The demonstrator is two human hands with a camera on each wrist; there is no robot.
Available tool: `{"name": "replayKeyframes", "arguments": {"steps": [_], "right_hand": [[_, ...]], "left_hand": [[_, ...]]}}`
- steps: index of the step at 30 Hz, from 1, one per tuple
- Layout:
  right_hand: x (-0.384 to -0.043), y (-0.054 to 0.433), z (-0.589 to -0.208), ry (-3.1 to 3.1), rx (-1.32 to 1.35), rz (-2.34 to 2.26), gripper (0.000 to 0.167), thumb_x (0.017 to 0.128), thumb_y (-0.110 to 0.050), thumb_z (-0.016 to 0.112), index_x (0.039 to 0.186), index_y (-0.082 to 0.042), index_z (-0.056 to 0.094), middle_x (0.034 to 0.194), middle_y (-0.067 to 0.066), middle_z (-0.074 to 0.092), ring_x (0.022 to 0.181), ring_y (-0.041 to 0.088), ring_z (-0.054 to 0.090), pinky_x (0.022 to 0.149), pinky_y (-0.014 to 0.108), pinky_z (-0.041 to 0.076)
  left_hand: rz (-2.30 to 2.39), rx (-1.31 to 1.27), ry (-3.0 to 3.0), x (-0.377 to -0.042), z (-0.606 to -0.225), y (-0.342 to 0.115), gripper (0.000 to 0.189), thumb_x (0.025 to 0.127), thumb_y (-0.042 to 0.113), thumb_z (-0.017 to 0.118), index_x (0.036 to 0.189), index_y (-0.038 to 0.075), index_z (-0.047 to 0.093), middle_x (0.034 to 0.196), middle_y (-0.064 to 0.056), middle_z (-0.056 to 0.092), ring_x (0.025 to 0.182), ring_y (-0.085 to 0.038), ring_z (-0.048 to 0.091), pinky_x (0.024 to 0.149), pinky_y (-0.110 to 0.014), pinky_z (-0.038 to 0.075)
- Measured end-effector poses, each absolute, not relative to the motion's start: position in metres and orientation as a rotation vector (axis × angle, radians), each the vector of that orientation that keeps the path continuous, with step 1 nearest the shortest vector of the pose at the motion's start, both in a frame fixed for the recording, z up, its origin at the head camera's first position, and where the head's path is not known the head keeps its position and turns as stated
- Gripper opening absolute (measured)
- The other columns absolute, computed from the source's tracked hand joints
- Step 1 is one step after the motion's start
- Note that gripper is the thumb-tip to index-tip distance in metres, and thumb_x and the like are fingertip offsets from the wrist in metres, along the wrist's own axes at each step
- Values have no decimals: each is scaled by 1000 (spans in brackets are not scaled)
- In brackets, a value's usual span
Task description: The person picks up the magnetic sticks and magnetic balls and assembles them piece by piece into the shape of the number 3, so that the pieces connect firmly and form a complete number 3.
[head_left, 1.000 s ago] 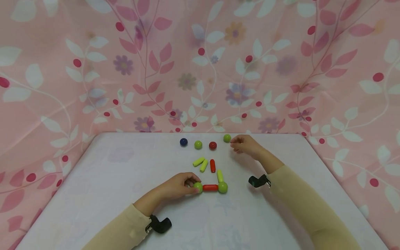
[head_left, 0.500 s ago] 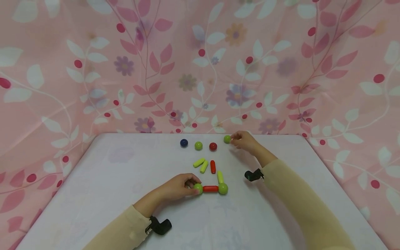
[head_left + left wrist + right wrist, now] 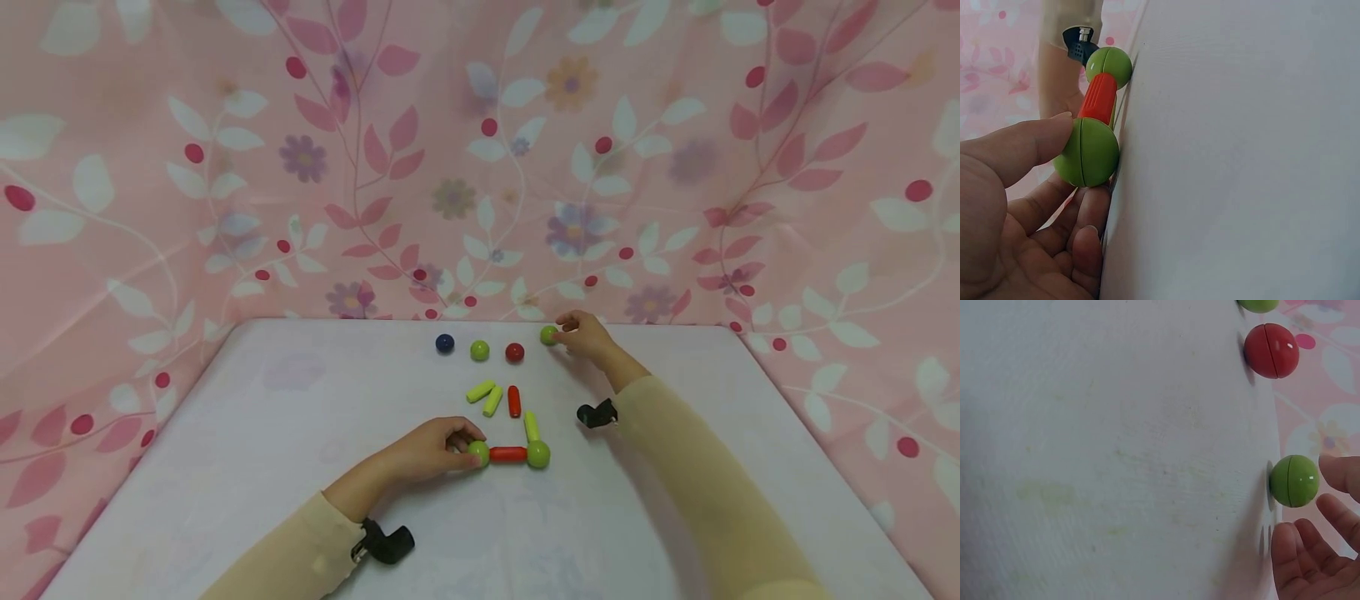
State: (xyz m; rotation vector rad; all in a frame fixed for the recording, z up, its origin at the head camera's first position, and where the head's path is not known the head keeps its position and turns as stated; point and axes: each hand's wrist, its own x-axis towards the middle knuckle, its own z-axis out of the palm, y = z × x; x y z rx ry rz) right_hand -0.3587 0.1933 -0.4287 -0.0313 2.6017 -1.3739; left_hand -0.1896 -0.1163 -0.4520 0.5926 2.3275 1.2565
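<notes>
In the head view my left hand (image 3: 427,448) pinches a green ball (image 3: 1094,156) between thumb and fingers. That ball joins a red rod (image 3: 507,454), whose other end meets a second green ball (image 3: 538,454). A yellow-green rod (image 3: 532,427) runs from the second ball toward the back. By the table's far edge, my right hand (image 3: 588,340) reaches around a lone green ball (image 3: 1294,481). Its thumb and forefinger tips are right at the ball's side in the right wrist view, spread and not closed on it.
A dark blue ball (image 3: 445,343), a green ball (image 3: 479,351) and a red ball (image 3: 514,353) stand in a row on the white table (image 3: 300,467). Two loose yellow-green rods (image 3: 481,391) and a loose red rod (image 3: 513,402) lie nearer. A floral curtain (image 3: 480,167) hangs behind.
My right hand has moved slightly left and toward the back, its fingers now at the far green ball. The left hand keeps its hold on the joined ball.
</notes>
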Motion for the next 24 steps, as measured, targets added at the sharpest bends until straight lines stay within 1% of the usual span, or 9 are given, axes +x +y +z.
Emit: {"name": "replayKeyframes", "arguments": {"steps": [4, 9, 16, 24], "right_hand": [[-360, 192, -433, 2575, -16, -1401, 48, 96, -18, 68, 137, -2, 50, 139, 21, 47, 114, 33, 54, 97, 42, 50], [-362, 190, -437, 2579, -75, -1403, 51, 97, -19, 67, 140, 0, 48, 140, 22, 48, 112, 34, 57, 96, 42, 50], [-368, 191, -445, 2607, -62, -1363, 47, 97, -21, 68, 138, -5, 52, 136, 18, 52, 111, 32, 56, 96, 42, 50], [-367, 190, -446, 2634, -34, -1323, 43, 97, -22, 68, 135, -6, 55, 131, 17, 54, 108, 30, 55, 96, 41, 50]], "left_hand": [[1253, 588, 2330, -189, -452, -116, 28, 90, 28, 76, 115, 18, 67, 98, 3, 62, 92, -16, 55, 78, -29, 47], [1255, 585, 2328, -189, -452, -116, 28, 90, 27, 76, 115, 18, 67, 98, 3, 63, 92, -16, 56, 77, -28, 48], [1255, 593, 2329, -190, -451, -116, 28, 91, 27, 76, 115, 17, 67, 98, 3, 62, 92, -16, 55, 77, -29, 47], [1255, 588, 2330, -189, -450, -116, 28, 91, 27, 76, 115, 17, 67, 97, 3, 63, 92, -16, 56, 78, -29, 47]]}}
